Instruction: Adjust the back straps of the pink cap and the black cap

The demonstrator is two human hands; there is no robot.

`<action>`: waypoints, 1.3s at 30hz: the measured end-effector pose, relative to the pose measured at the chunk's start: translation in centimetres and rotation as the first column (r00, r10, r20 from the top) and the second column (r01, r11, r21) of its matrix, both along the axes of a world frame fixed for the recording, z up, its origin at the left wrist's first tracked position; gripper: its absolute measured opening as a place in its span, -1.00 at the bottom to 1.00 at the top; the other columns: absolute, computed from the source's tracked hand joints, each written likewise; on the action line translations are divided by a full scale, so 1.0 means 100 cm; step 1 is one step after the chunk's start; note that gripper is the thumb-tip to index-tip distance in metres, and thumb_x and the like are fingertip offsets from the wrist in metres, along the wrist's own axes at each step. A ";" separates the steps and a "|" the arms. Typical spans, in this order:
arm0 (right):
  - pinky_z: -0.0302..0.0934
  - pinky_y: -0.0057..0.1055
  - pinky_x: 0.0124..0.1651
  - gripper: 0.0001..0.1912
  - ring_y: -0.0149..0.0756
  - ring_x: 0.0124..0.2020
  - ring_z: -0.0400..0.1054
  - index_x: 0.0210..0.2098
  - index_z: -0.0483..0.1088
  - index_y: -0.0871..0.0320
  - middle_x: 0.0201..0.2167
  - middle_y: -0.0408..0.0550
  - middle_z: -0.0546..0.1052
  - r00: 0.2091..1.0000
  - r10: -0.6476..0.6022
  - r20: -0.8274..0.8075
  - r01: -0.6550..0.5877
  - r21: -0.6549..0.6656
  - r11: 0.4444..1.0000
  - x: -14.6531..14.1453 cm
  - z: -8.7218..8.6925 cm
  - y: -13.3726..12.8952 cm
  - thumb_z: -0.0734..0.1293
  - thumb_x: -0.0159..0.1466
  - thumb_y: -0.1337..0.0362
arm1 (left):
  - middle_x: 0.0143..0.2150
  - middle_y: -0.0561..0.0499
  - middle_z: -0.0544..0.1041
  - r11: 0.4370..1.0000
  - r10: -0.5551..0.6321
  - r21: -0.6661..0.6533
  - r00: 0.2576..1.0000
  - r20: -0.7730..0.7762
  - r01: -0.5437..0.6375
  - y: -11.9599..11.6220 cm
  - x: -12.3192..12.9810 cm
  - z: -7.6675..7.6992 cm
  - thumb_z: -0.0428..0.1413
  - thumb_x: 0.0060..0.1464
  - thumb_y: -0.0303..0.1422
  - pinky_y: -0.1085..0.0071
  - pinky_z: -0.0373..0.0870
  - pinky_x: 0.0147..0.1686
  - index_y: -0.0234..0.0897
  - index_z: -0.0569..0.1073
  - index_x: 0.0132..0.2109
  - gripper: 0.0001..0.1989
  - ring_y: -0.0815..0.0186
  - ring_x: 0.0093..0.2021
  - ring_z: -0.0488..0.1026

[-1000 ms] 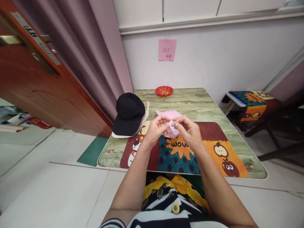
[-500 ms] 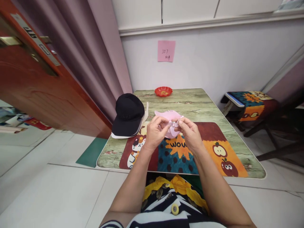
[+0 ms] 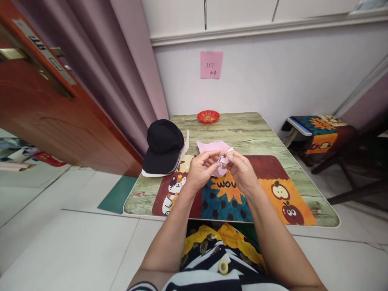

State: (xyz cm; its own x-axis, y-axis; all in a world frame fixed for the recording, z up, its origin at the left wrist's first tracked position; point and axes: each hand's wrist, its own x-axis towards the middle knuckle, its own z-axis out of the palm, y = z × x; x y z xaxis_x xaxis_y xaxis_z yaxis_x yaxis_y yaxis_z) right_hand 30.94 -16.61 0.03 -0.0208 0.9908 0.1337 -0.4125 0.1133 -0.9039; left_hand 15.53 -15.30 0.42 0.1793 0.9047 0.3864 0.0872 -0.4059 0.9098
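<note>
Over the mat [image 3: 273, 178] | left hand [image 3: 200, 169], right hand [image 3: 241, 171] pinch pink cap [image 3: 212, 147] buckle (small) | black cap [image 3: 163, 147] leftward

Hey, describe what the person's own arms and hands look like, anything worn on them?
Both forearms are bare; the left hand and right hand wear no gloves, and no rings or watch can be made out. A black-and-white striped sleeve edges the left upper arm. The right arm's sleeve is out of view.
</note>
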 end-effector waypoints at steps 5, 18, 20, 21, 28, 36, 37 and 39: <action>0.29 -0.40 -0.30 -0.80 -0.38 -0.43 0.32 -0.40 0.43 0.10 -0.41 -0.15 0.49 0.999 -0.025 0.037 0.024 0.030 0.999 -0.002 -0.002 0.001 0.41 0.21 0.11 | -0.27 -0.01 0.57 1.000 -0.002 0.023 1.000 -0.003 0.002 0.000 0.002 0.001 0.25 0.05 -0.42 0.53 0.41 -0.35 -0.27 0.58 -0.02 -0.69 0.41 -0.36 0.49; 0.19 -0.42 -0.28 -0.80 -0.38 -0.42 0.25 -0.41 0.43 0.09 -0.46 -0.18 0.42 0.999 0.008 0.046 -0.009 0.034 0.999 -0.001 -0.002 0.001 0.42 0.21 0.12 | -0.27 0.00 0.55 0.976 -0.035 0.205 0.988 -0.150 0.066 0.004 -0.005 0.002 0.21 0.11 -0.49 0.53 0.44 -0.35 -0.28 0.58 0.02 -0.70 0.42 -0.35 0.49; 0.18 -0.42 -0.29 -0.80 -0.37 -0.42 0.23 -0.41 0.42 0.09 -0.48 -0.18 0.40 0.998 0.009 0.055 -0.011 0.028 1.000 -0.001 -0.001 0.001 0.42 0.21 0.12 | -0.28 0.00 0.55 0.965 -0.015 0.252 0.980 -0.199 0.066 0.004 -0.006 0.003 0.20 0.12 -0.49 0.53 0.44 -0.34 -0.25 0.59 0.02 -0.69 0.42 -0.36 0.48; 0.18 -0.42 -0.30 -0.80 -0.37 -0.43 0.22 -0.42 0.42 0.09 -0.48 -0.18 0.39 0.998 0.008 0.062 -0.010 0.026 1.000 -0.001 -0.001 0.001 0.42 0.21 0.11 | -0.29 0.00 0.55 0.961 -0.001 0.271 0.976 -0.216 0.061 0.005 -0.007 0.003 0.20 0.13 -0.49 0.53 0.44 -0.34 -0.24 0.59 0.01 -0.70 0.42 -0.36 0.47; 0.17 -0.42 -0.28 -0.79 -0.37 -0.42 0.23 -0.43 0.40 0.10 -0.48 -0.19 0.38 0.999 0.009 0.050 -0.010 0.033 0.999 -0.002 0.001 0.000 0.42 0.21 0.12 | -0.26 -0.02 0.59 0.985 -0.087 0.133 0.986 -0.140 0.106 0.002 -0.006 0.003 0.21 0.11 -0.46 0.50 0.48 -0.28 -0.29 0.56 0.03 -0.69 0.38 -0.31 0.53; 0.16 -0.43 -0.30 -0.77 -0.39 -0.43 0.21 -0.47 0.39 0.10 -0.49 -0.20 0.36 0.999 0.025 0.042 -0.026 0.030 0.999 -0.001 0.001 0.001 0.42 0.22 0.13 | -0.30 -0.02 0.58 0.992 -0.124 0.021 0.991 -0.045 0.125 0.004 -0.001 0.002 0.21 0.06 -0.47 0.51 0.46 -0.34 -0.33 0.57 0.01 -0.68 0.38 -0.35 0.52; 0.16 -0.43 -0.30 -0.77 -0.39 -0.43 0.21 -0.47 0.39 0.10 -0.50 -0.20 0.35 0.998 0.033 0.046 -0.034 0.028 0.999 -0.001 0.001 0.001 0.41 0.22 0.13 | -0.30 -0.03 0.59 0.991 -0.133 0.012 0.990 -0.037 0.134 0.005 -0.001 0.001 0.22 0.06 -0.46 0.51 0.46 -0.35 -0.34 0.58 -0.01 -0.69 0.37 -0.35 0.52; 0.19 -0.43 -0.30 -0.76 -0.39 -0.42 0.23 -0.47 0.38 0.10 -0.50 -0.20 0.35 0.998 0.041 0.049 -0.043 0.030 0.999 0.000 0.002 0.001 0.42 0.22 0.12 | -0.31 -0.03 0.59 0.990 -0.144 -0.006 0.989 -0.022 0.144 0.006 -0.002 0.000 0.23 0.06 -0.44 0.50 0.45 -0.37 -0.33 0.58 -0.02 -0.70 0.36 -0.36 0.52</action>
State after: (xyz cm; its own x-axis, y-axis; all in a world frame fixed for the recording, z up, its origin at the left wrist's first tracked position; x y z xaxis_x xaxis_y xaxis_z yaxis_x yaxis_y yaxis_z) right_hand 30.93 -16.51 0.18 -0.0695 0.9844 0.1618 -0.3732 0.1247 -0.9193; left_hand 15.36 -14.70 0.44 0.3164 0.8703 0.3774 0.0482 -0.4120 0.9099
